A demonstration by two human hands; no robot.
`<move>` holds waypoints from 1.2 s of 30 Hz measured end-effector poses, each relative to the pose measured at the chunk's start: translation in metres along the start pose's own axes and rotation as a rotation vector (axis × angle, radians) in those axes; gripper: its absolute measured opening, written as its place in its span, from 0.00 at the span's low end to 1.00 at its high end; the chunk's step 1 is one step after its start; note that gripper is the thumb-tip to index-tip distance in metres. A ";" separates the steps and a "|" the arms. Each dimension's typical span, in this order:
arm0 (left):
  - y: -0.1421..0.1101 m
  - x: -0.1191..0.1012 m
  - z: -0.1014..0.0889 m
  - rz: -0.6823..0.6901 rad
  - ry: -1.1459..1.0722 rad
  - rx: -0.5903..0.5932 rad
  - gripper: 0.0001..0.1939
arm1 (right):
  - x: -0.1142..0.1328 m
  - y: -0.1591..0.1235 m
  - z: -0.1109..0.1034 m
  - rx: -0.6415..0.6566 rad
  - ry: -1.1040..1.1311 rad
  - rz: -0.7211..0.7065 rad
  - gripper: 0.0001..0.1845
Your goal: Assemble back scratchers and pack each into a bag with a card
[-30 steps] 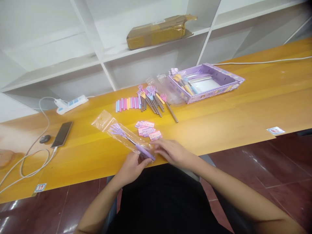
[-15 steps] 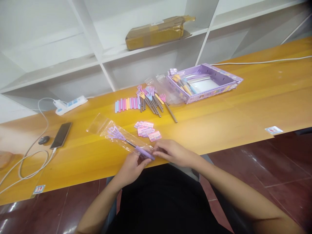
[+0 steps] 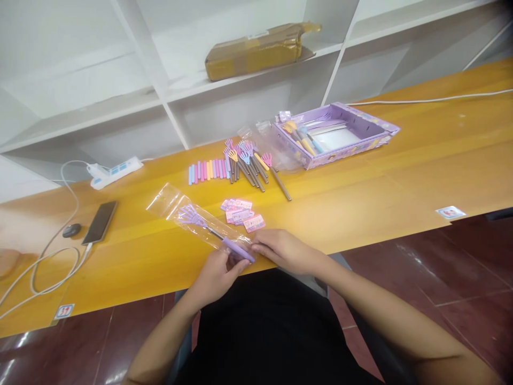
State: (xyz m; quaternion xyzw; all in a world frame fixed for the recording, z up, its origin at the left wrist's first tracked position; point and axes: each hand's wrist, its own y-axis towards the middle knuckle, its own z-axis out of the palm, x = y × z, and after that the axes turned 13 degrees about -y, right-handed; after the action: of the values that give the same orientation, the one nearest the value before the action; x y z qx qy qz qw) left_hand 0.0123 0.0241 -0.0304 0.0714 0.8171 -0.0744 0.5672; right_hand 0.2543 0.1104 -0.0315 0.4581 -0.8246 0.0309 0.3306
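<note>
Handle end of the purple claw-headed back scratcher (image 3: 216, 235) in its clear plastic sleeve (image 3: 168, 199) is pinched by your left hand (image 3: 216, 275) and right hand (image 3: 280, 250); its axis runs up-left, away from you.

Phone (image 3: 99, 221), power strip (image 3: 116, 171), perhaps a mouse (image 3: 71, 230)

Small sticker (image 3: 65, 310) at the table's (image 3: 360, 187) near-left edge, red digits apparently 39
</note>
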 end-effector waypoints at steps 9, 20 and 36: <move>-0.003 -0.004 -0.002 0.039 0.034 0.033 0.08 | 0.005 -0.001 -0.004 0.020 0.056 0.025 0.14; -0.004 -0.021 -0.011 0.360 0.242 0.512 0.07 | 0.034 -0.008 0.009 0.133 0.578 0.099 0.13; 0.001 0.015 -0.004 0.269 -0.381 -0.400 0.27 | 0.039 -0.015 0.017 0.271 0.528 0.169 0.05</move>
State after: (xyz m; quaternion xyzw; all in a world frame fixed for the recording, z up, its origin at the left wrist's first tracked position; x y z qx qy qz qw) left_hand 0.0040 0.0264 -0.0430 0.0507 0.6778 0.1517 0.7176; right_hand 0.2433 0.0675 -0.0261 0.4041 -0.7336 0.2859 0.4656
